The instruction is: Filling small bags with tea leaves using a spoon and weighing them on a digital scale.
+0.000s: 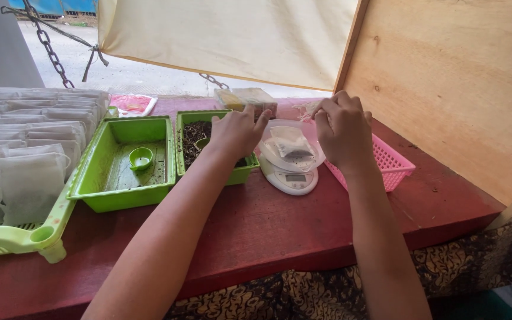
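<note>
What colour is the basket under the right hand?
Pink. The basket is a pink plastic mesh, clearest in the head view.

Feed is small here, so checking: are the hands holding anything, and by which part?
The right hand pinches thin pale strings at their ends, above the pink basket. The left hand hovers over the green tray; whether it grips anything cannot be told.

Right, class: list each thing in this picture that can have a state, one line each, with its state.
Left hand: fingers spread, over the tray of dark bits.
Right hand: pinched on thin strings.
Scale: bears a clear bowl with one filled pouch.
Middle green tray: nearly bare, small green scoop inside.
Right green tray: holds dark loose bits.
White pouches: stacked in rows.
Pink basket: contents hidden.
</note>
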